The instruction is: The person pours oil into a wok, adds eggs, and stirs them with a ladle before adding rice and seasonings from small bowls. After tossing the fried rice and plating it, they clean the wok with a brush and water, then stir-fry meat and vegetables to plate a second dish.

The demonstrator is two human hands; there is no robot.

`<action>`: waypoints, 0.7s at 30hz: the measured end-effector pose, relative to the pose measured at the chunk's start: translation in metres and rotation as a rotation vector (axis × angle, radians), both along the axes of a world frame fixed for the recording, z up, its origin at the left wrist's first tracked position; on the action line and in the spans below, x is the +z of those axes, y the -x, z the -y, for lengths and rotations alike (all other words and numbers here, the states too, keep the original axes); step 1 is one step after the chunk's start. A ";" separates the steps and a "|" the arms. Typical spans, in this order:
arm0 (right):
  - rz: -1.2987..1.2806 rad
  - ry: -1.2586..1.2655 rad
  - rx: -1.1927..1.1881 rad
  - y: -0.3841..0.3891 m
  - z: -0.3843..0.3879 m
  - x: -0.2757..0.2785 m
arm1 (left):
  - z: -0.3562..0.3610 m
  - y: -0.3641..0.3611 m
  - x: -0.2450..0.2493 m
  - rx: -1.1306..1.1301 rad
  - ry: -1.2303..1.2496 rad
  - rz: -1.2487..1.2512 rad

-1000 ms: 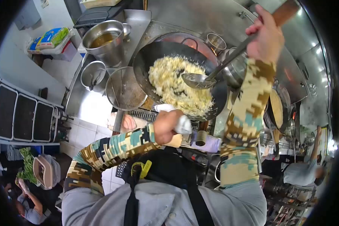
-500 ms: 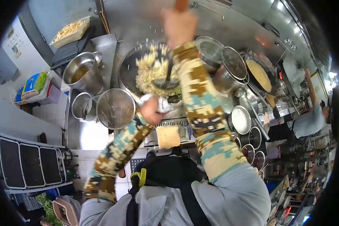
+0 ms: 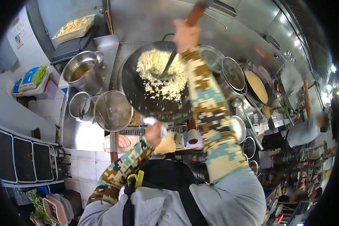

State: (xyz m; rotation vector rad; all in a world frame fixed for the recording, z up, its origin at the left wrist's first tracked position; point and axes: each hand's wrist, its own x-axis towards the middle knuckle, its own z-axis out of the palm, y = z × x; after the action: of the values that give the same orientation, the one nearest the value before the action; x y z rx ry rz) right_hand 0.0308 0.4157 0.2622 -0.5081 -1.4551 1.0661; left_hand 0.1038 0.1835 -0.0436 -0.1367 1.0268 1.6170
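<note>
My right hand (image 3: 186, 35) is closed round the wooden handle of a ladle (image 3: 170, 64), whose bowl rests in the pale, chopped fried food (image 3: 160, 62). It looks like fried rice with egg, spread over the far and right side of a big dark wok (image 3: 133, 81). At the wok's near edge, my left hand (image 3: 153, 133) is closed on a folded white cloth (image 3: 164, 131). The cloth covers whatever part of the wok it may grip. Some loose grains lie on the wok's dark near side.
A round strainer (image 3: 113, 111) sits at the wok's left, beside a small pot (image 3: 81, 106) and a tall steel pot (image 3: 83, 71). On the right are another strainer (image 3: 234, 73) and a wok of yellowish liquid (image 3: 257, 86). Another person (image 3: 305, 130) stands far right.
Food that was flying above the wok has come down into it. The wok and my left hand have shifted nearer my body. My right hand has moved slightly right, with the ladle.
</note>
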 end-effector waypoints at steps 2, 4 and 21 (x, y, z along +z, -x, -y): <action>-0.036 0.160 0.270 -0.037 0.011 0.061 | 0.022 -0.004 -0.015 -0.082 -0.057 0.113; -0.036 0.118 0.308 -0.053 0.032 0.093 | 0.046 -0.002 0.074 -0.136 -0.017 0.110; -0.130 -0.011 0.115 -0.063 0.063 0.050 | -0.068 0.061 0.032 0.194 -0.167 -0.118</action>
State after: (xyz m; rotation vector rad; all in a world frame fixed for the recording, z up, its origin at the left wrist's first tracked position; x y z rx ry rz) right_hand 0.0942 0.3531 0.3120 -0.3442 -1.3880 1.1595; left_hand 0.0426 0.2515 -0.0117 -0.0283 0.9867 1.8991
